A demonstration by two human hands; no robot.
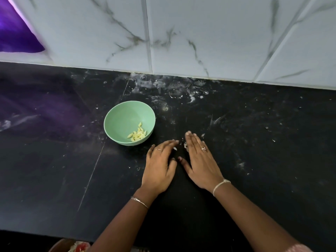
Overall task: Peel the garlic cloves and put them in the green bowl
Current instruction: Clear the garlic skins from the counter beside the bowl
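Both hands lie palm down on the black counter (254,142), close together with the thumbs nearly meeting. The left hand (160,166) is slightly blurred, its fingers straight and angled toward the right; the right hand (200,160) is flat with its fingers together, pointing away from the person. Neither has a grip on anything: both are spread open. Between the fingertips lie a few pale skins (185,145), with another scrap just beside the right hand's far edge. The green bowl (116,113) stands on the counter just left of and beyond the left hand, apart from it, and holds a small heap of peeled cloves (137,135) against its near right wall. White specks and smears mark the counter toward the marbled tile wall (200,33).
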